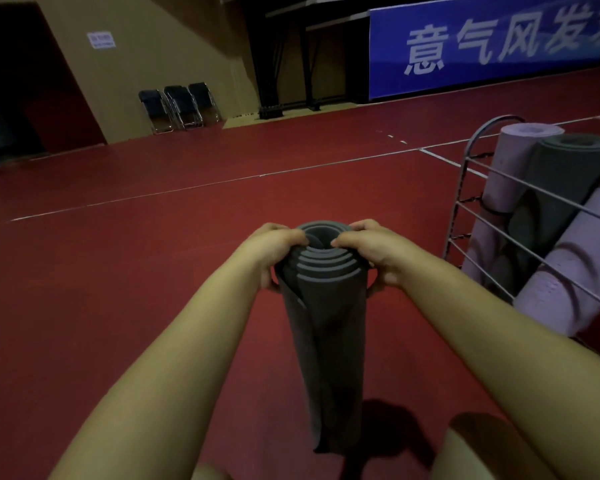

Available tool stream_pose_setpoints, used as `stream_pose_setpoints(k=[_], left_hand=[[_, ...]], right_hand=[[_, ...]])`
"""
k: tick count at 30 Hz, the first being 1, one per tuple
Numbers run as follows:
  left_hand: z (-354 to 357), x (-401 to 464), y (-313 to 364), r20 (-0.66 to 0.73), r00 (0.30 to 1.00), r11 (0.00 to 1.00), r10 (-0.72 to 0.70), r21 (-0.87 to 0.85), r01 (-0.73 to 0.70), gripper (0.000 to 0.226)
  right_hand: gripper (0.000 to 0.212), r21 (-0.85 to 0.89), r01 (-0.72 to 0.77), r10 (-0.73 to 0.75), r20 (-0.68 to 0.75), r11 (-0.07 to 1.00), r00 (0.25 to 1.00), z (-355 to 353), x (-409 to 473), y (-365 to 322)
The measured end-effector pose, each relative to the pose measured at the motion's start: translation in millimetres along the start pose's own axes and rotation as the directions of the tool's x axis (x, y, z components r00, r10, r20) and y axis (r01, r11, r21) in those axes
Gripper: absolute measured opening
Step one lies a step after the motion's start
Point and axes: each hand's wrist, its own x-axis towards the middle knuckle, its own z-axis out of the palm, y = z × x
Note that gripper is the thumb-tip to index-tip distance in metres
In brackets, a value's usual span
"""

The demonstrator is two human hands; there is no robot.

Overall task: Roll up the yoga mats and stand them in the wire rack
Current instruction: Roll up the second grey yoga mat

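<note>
From the head view, you had the grey yoga mat (323, 341) rolled and stood on end on the red floor (153, 271), just left of the wire rack (465, 188); your left hand (274, 251) clenched the top rim from one side and your right hand (371, 251) clenched it from the other, thumbs pressed toward the hollow core; the rack was near but apart from the roll, so the mat was not yet stowed. The risks I judged from there: the coil looked uneven at the top, its layers stepped rather than flush, and the outer flap hung a little loose down the side, so if you had eased your grip during the lift the roll could have sprung open; the loose edge could also have caught on the rack's horizontal wires as you swung it over; and the mats leaning inside left little room, so a careless push might have tipped them. Counted: one mat in your hands; in the rack at least two dark grey-green mats (565, 174) and about three pale lilac ones (513, 161), though the rack ran off the picture's edge and I could not tell the full number; one rack; three folded chairs (179, 105) stood well apart from it against the far wall; one blue banner (499, 46) hung above and behind it.
</note>
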Motion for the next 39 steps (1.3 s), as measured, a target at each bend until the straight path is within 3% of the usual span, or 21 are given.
stream_pose_setpoints(k=[2, 5, 8, 10, 15, 18, 23, 28, 31, 35, 37, 39], left_hand=[[-8, 0, 1, 0.038, 0.999, 0.997, -0.017, 0.076, 0.014, 0.031], [-24, -7, -8, 0.152, 0.971, 0.955, -0.186, 0.258, 0.143, 0.073], [-32, -9, -14, 0.270, 0.934, 0.966, -0.236, 0.168, 0.195, 0.059], [-31, -9, -16, 0.258, 0.943, 0.978, -0.208, 0.055, 0.201, 0.049], [-38, -3, -34, 0.325, 0.924, 0.957, -0.200, -0.138, 0.256, 0.069], [-31, -3, -35, 0.272, 0.946, 0.955, -0.174, -0.187, 0.230, 0.047], [-23, 4, -23, 0.208, 0.961, 0.975, -0.181, -0.088, 0.202, 0.035], [8, 14, -12, -0.149, 0.987, 0.967, 0.054, 0.254, -0.014, 0.028], [-5, 11, -1, 0.040, 0.995, 0.977, -0.096, 0.193, 0.086, 0.040], [-29, -2, -2, 0.311, 0.917, 0.958, -0.251, 0.217, 0.189, 0.041], [-25, -5, -8, 0.289, 0.929, 0.969, -0.231, 0.153, 0.193, 0.037], [-15, -4, -9, 0.183, 0.968, 0.982, -0.174, 0.103, 0.157, 0.033]], right_hand=[[0.030, -0.064, 0.015, -0.014, 0.010, 0.998, 1.000, -1, -4, -4], [0.021, -0.030, -0.051, 0.053, 0.073, 0.998, 0.996, -13, -9, -4], [0.025, 0.100, -0.164, 0.147, 0.157, 0.981, 0.977, -19, -8, -1], [0.026, 0.096, -0.179, 0.163, 0.154, 0.979, 0.975, -18, -6, 3], [0.016, 0.078, -0.124, 0.112, 0.145, 0.989, 0.983, -19, -5, 6], [0.020, 0.078, -0.061, 0.049, 0.150, 0.995, 0.987, -18, -4, 5], [0.011, 0.009, -0.087, 0.085, 0.148, 0.996, 0.985, -21, 5, 2], [0.014, -0.110, 0.018, -0.023, -0.051, 0.994, 0.998, 0, 14, 6], [0.008, -0.181, -0.042, 0.058, 0.080, 0.983, 0.995, -13, 3, -8], [0.021, -0.245, -0.041, 0.083, 0.164, 0.969, 0.983, -30, -6, -15], [0.021, -0.222, -0.032, 0.065, 0.142, 0.974, 0.988, -26, -8, -11], [0.022, -0.191, -0.063, 0.080, 0.084, 0.980, 0.993, -19, -6, -11]])
